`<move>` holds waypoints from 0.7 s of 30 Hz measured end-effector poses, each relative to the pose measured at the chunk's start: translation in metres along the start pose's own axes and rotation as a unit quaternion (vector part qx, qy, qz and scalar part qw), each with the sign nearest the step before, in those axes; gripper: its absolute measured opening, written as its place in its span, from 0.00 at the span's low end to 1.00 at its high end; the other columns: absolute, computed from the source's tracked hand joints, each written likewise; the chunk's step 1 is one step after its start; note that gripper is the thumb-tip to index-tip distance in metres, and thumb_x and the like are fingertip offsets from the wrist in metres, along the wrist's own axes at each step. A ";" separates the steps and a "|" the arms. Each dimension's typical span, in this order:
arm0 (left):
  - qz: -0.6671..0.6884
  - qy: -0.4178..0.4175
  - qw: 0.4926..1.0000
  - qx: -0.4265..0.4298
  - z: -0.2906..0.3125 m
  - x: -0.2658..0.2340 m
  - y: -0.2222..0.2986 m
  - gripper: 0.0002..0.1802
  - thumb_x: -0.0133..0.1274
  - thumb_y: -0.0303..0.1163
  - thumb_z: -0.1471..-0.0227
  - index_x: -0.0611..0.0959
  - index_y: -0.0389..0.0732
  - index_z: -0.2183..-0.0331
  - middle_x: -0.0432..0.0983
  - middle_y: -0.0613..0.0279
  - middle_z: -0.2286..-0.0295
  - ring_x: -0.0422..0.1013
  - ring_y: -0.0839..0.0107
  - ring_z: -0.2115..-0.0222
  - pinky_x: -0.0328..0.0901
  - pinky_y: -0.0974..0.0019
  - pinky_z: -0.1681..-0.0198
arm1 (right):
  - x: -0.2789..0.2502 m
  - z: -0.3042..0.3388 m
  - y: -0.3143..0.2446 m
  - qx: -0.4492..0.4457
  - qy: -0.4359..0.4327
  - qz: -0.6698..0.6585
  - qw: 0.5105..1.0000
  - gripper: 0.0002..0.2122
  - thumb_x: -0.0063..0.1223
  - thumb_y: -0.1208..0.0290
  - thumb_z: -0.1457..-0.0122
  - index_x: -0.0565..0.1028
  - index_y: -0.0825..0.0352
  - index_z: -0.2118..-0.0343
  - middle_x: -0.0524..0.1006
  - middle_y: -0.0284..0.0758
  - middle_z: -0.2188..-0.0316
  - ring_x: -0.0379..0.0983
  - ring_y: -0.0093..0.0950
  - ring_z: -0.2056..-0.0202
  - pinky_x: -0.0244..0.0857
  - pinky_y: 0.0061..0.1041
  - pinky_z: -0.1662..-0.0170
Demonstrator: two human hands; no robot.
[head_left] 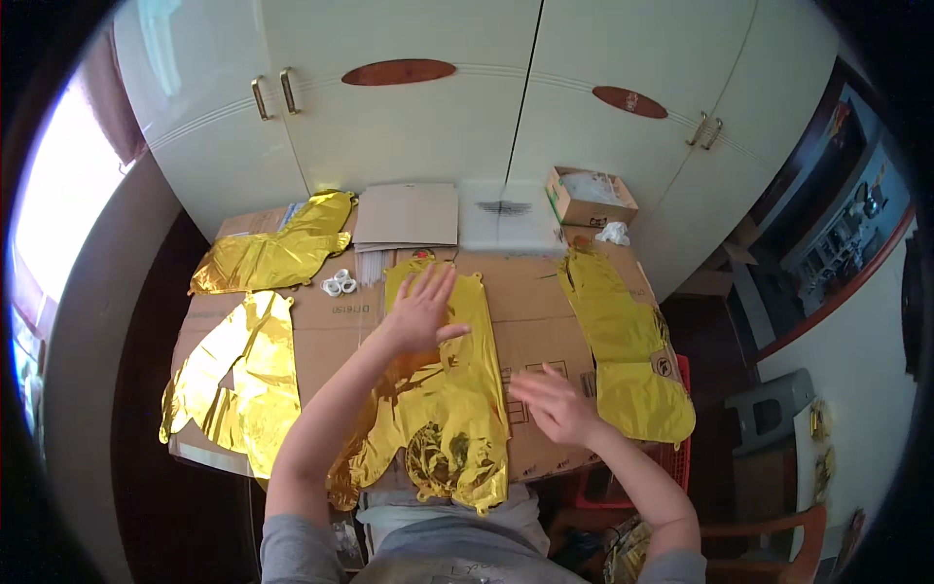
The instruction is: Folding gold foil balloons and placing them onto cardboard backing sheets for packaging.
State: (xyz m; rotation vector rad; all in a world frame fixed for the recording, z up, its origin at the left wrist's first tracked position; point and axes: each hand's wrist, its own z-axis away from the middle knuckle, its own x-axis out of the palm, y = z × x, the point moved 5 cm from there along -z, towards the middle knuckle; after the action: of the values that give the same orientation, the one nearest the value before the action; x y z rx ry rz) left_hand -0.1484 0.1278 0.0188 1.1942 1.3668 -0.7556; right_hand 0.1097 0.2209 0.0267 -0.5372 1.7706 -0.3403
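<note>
A flat, deflated gold foil balloon (477,375) lies in front of me on cardboard sheeting (533,292). Over its upper part is my left hand (420,310), palm down, fingers spread and holding nothing; whether it presses on the foil I cannot tell. Just right of that balloon, my right hand (556,404) hovers above the cardboard, its fingers stretched out and nothing in them. Three more flat gold pieces surround the middle one: a bent foil balloon (270,341) at left, a foil balloon (277,255) at the back left, and a long foil balloon (628,365) at right.
White rolls (339,282) sit left of the middle balloon. Along the back are stacked grey-brown boards (407,214), a translucent sheet (506,219), an open carton (595,206) and crumpled white material (613,233). Cream cabinets (409,127) stand behind. A red crate (684,389) and wooden chair (812,535) are at right.
</note>
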 end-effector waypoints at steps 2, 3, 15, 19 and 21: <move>-0.068 -0.057 0.995 -0.037 0.020 -0.011 -0.011 0.55 0.47 0.68 0.50 0.56 0.33 0.37 0.50 0.48 0.36 0.44 0.50 0.34 0.41 0.43 0.34 | 0.006 -0.021 0.011 0.046 0.028 0.025 0.998 0.19 0.45 0.70 0.38 0.70 0.66 0.43 0.67 0.42 0.41 0.62 0.38 0.39 0.45 0.48 0.33; -0.105 -0.083 0.989 -0.061 0.033 -0.017 -0.021 0.55 0.48 0.67 0.50 0.57 0.32 0.38 0.51 0.48 0.37 0.46 0.50 0.35 0.42 0.43 0.35 | 0.010 -0.034 0.016 0.063 0.041 0.037 0.997 0.20 0.45 0.69 0.37 0.68 0.67 0.42 0.66 0.43 0.40 0.61 0.38 0.39 0.45 0.47 0.33; -0.019 -0.061 0.996 -0.058 0.084 -0.002 -0.032 0.51 0.50 0.67 0.51 0.61 0.40 0.38 0.53 0.50 0.37 0.46 0.54 0.34 0.40 0.37 0.36 | 0.056 -0.093 0.055 0.134 -0.010 0.176 0.975 0.30 0.33 0.51 0.32 0.58 0.71 0.37 0.55 0.44 0.34 0.47 0.37 0.32 0.36 0.45 0.31; -0.009 -0.060 0.997 -0.045 0.078 -0.001 -0.019 0.49 0.49 0.65 0.50 0.61 0.40 0.38 0.53 0.53 0.37 0.48 0.55 0.35 0.39 0.37 0.35 | 0.054 -0.090 0.054 0.144 -0.010 0.170 0.975 0.30 0.33 0.51 0.32 0.58 0.71 0.37 0.56 0.43 0.34 0.47 0.37 0.32 0.35 0.45 0.31; -0.008 -0.063 0.997 -0.032 0.077 0.003 -0.012 0.49 0.49 0.65 0.50 0.61 0.40 0.38 0.54 0.53 0.37 0.48 0.55 0.35 0.39 0.38 0.35 | 0.053 -0.087 0.051 0.146 -0.005 0.168 0.975 0.29 0.34 0.52 0.33 0.58 0.71 0.37 0.56 0.43 0.35 0.47 0.37 0.32 0.34 0.45 0.31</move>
State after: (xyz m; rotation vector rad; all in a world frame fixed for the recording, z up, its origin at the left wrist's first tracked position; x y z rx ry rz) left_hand -0.1345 0.0533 -0.0003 1.0692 1.2889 -0.7808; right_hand 0.0058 0.2320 -0.0197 -0.0276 1.7253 -0.3510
